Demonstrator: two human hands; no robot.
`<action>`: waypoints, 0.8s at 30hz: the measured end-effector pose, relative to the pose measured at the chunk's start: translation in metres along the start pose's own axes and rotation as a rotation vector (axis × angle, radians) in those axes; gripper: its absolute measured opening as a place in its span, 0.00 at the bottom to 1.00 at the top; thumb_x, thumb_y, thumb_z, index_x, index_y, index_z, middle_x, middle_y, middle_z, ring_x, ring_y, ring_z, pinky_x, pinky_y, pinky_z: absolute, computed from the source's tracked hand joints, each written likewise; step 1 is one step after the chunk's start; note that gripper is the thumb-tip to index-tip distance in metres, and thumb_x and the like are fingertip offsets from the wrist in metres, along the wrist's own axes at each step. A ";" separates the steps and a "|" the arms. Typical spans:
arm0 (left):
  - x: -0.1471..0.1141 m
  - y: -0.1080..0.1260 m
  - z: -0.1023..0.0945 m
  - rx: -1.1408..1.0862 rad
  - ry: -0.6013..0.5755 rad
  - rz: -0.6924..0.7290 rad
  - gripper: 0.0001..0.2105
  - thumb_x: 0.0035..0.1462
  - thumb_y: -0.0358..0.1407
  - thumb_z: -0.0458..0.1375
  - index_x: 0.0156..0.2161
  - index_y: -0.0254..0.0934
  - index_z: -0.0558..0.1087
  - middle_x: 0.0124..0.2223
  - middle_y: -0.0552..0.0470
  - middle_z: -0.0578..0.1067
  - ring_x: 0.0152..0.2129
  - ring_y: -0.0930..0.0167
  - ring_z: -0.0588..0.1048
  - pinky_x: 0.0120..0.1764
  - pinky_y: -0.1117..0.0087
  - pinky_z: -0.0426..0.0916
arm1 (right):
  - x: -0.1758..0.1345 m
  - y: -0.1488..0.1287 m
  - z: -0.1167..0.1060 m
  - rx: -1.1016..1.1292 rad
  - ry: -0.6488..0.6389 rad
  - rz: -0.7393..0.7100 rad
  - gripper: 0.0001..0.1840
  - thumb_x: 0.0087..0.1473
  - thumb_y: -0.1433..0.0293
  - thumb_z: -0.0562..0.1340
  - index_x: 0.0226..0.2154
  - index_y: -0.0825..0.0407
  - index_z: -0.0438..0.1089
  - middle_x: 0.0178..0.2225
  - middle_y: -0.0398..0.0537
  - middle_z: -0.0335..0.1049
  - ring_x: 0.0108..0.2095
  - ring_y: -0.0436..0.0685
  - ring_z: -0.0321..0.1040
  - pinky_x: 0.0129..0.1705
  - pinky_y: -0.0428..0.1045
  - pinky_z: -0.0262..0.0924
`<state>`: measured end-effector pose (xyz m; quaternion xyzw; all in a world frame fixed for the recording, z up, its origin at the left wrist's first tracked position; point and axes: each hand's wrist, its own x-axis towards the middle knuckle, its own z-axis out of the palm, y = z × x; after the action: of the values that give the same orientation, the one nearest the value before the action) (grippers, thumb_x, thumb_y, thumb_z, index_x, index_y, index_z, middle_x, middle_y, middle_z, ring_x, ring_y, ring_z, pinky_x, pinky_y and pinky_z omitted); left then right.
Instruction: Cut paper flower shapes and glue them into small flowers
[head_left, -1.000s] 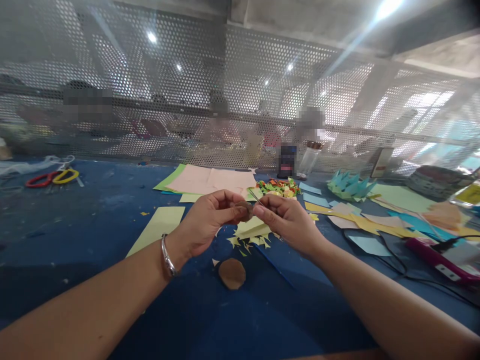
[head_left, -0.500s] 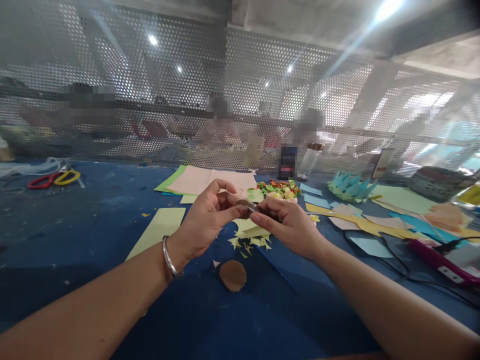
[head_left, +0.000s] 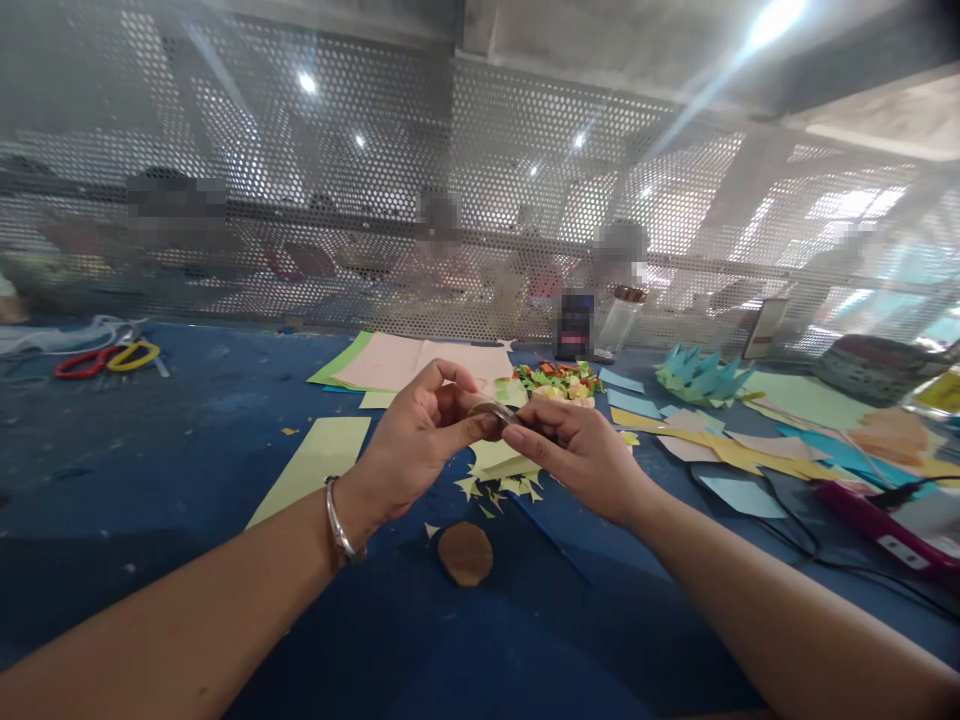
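Between my hands is a small, thin, brownish-grey piece with a curved edge (head_left: 493,411); its kind is not clear. My left hand (head_left: 426,430), with a silver bangle at the wrist, pinches its left end between thumb and fingers. At the right end, the thumb and bent fingers of my right hand (head_left: 581,445) close on it, hiding part of it. On the blue table below lies a flat brown disc (head_left: 466,554). Pale yellow paper scraps (head_left: 499,488) are scattered just under my hands, beside a thin blue stick (head_left: 551,538).
Pink paper sheets (head_left: 397,360) and a heap of coloured clippings (head_left: 559,378) lie behind my hands. Scissors with red and yellow handles (head_left: 133,356) rest far left. To the right are a blue paper crown shape (head_left: 701,372), paper strips and a purple power strip (head_left: 885,525) with cables.
Both hands keep their grip at nearly the same spot. The small piece has tilted very slightly between my fingers; the things on the table lie as before.
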<state>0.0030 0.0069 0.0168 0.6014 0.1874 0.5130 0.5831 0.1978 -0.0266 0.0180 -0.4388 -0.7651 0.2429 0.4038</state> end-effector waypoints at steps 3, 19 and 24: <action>0.001 0.000 0.001 0.001 0.000 0.003 0.16 0.52 0.26 0.69 0.39 0.39 0.66 0.31 0.58 0.79 0.30 0.76 0.77 0.39 0.74 0.71 | 0.000 0.000 0.000 -0.001 0.006 0.001 0.22 0.62 0.52 0.60 0.27 0.52 0.64 0.22 0.37 0.51 0.23 0.48 0.47 0.24 0.47 0.41; 0.000 0.003 0.002 0.039 0.049 -0.016 0.14 0.49 0.31 0.72 0.37 0.36 0.71 0.31 0.57 0.76 0.30 0.74 0.77 0.39 0.71 0.72 | 0.001 -0.001 0.001 -0.004 0.030 -0.018 0.22 0.64 0.55 0.59 0.24 0.50 0.61 0.22 0.37 0.50 0.23 0.48 0.46 0.25 0.48 0.41; 0.000 0.002 0.001 0.027 0.029 -0.026 0.11 0.51 0.30 0.70 0.36 0.36 0.72 0.32 0.55 0.78 0.31 0.74 0.77 0.40 0.72 0.73 | 0.001 0.000 0.001 0.004 0.027 0.001 0.22 0.63 0.54 0.59 0.24 0.50 0.59 0.22 0.36 0.50 0.23 0.48 0.46 0.25 0.47 0.42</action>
<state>0.0032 0.0060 0.0193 0.5993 0.2104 0.5115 0.5788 0.1965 -0.0260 0.0175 -0.4414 -0.7589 0.2388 0.4150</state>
